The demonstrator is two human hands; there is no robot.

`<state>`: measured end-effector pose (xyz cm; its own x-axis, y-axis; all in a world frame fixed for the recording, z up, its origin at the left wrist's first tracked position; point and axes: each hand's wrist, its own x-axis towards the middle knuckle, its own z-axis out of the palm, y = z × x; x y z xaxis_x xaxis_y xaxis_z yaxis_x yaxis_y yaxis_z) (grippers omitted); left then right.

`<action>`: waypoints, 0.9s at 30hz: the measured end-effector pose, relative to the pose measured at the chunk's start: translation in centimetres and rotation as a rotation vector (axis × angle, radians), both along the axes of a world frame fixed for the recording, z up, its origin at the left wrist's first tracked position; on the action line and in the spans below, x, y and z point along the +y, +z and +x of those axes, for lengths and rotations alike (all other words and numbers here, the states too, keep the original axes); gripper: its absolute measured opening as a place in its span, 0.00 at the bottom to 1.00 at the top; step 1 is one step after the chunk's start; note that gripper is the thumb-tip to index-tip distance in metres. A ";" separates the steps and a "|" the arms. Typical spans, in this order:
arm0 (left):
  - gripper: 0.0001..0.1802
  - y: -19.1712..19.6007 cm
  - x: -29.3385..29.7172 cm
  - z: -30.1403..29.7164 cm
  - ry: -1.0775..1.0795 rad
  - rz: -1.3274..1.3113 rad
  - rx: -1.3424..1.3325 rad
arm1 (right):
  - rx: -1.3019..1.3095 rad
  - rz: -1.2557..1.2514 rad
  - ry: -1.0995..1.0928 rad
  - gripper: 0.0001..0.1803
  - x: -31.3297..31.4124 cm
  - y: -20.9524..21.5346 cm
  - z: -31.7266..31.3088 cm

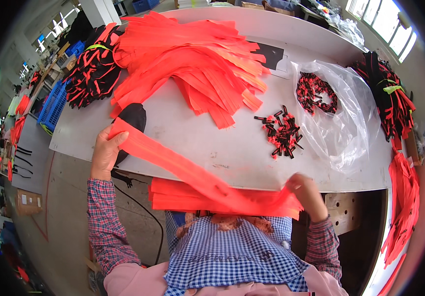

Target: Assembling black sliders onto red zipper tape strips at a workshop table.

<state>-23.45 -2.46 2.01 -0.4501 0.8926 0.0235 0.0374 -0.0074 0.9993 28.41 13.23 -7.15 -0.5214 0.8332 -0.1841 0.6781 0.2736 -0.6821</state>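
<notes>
A bright orange-red zipper strip [173,165] stretches slantwise between my hands, with a faint line along its middle. My left hand [105,154] pinches its upper end beside a black rounded object [136,118] at the table's left front. At the lower right, my right hand [307,192], slightly blurred, is closed around the other end. Beneath it, a stack of similar strips [165,195] lies across my lap, against the table edge. Farther back on the table spreads a large fanned heap of orange-red strips [173,54].
Small black-and-red pulls [284,133] lie piled beside a clear plastic bag [355,128] holding more of them. Tied black-and-red bundles [91,74] sit at the far left and right. Orange strips [404,197] hang at the right edge. A blue crate [52,106] stands left.
</notes>
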 end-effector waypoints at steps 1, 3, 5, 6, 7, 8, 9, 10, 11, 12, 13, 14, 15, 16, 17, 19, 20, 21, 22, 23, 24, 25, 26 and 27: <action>0.09 0.6 0.4 1.4 0.017 0.112 -0.025 | 0.040 0.197 0.177 0.09 -1.1 0.1 -2.0; 0.09 1.1 1.5 5.7 -0.057 0.017 0.234 | 0.187 0.288 0.277 0.11 -2.8 1.2 -6.3; 0.12 1.1 2.7 11.0 -0.198 0.054 0.423 | 0.456 0.178 0.224 0.14 -3.7 3.2 -9.8; 0.13 1.2 2.9 13.3 -0.266 0.038 0.467 | 0.567 0.150 0.218 0.17 -4.1 4.1 -11.2; 0.15 1.3 3.1 15.3 -0.335 0.081 0.523 | 0.574 0.138 0.187 0.17 -4.2 5.0 -12.3; 0.15 1.3 3.4 16.8 -0.356 0.046 0.516 | 0.652 0.092 0.200 0.16 -4.2 5.7 -13.0; 0.17 1.4 3.6 17.9 -0.387 0.100 0.516 | 0.724 0.056 0.220 0.15 -4.3 6.4 -13.4; 0.19 1.4 3.7 18.6 -0.417 0.149 0.527 | 0.726 0.053 0.200 0.15 -4.4 6.8 -13.4; 0.20 1.5 3.6 18.8 -0.443 0.132 0.532 | 0.715 0.009 0.207 0.13 -4.4 7.1 -13.4; 0.20 1.4 3.6 18.8 -0.452 0.128 0.518 | 0.696 -0.040 0.215 0.11 -4.4 7.2 -13.4; 0.21 1.3 3.5 18.9 -0.468 0.109 0.471 | 0.701 -0.042 0.210 0.11 -4.5 7.2 -13.4; 0.21 1.1 3.4 18.8 -0.481 0.090 0.423 | 0.695 -0.025 0.209 0.10 -4.6 7.0 -13.4; 0.21 0.9 3.3 18.8 -0.480 0.089 0.418 | 0.677 -0.015 0.205 0.09 -4.7 6.9 -13.4; 0.20 0.7 3.2 18.8 -0.484 0.090 0.389 | 0.686 -0.009 0.209 0.09 -4.7 6.7 -13.5; 0.19 0.4 3.0 18.9 -0.488 0.086 0.359 | 0.736 0.009 0.223 0.08 -4.8 6.6 -13.6; 0.17 -0.1 2.8 19.1 -0.468 0.133 0.382 | 0.786 0.023 0.231 0.08 -4.8 6.4 -13.7; 0.16 -0.3 2.6 19.3 -0.450 0.189 0.407 | 0.778 0.055 0.239 0.08 -4.8 6.3 -13.7; 0.16 -0.5 2.6 19.3 -0.450 0.179 0.402 | 0.770 0.087 0.246 0.07 -4.8 6.2 -13.6; 0.14 -0.6 2.6 19.3 -0.447 0.202 0.425 | 0.768 0.086 0.240 0.07 -4.8 6.1 -13.5; 0.13 -0.8 2.5 19.4 -0.434 0.216 0.440 | 0.747 0.044 0.278 0.07 -4.9 6.0 -13.3; 0.13 -1.0 2.4 19.5 -0.451 0.222 0.442 | 0.723 0.002 0.316 0.06 -5.0 5.8 -13.1; 0.12 -1.3 2.1 19.7 -0.401 0.245 0.564 | 0.723 -0.001 0.305 0.06 -5.2 5.5 -13.2; 0.12 -1.5 1.9 19.9 -0.351 0.272 0.691 | 0.786 -0.094 0.272 0.06 -5.6 5.1 -13.5; 0.12 -1.8 1.7 20.2 -0.362 0.268 0.680 | 0.850 -0.187 0.236 0.07 -6.0 4.6 -13.8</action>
<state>-3.30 -0.74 0.17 0.0546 0.9052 0.4215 0.5850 -0.3711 0.7212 14.60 7.22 -2.55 -0.6971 0.6825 0.2197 -0.1355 0.1756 -0.9751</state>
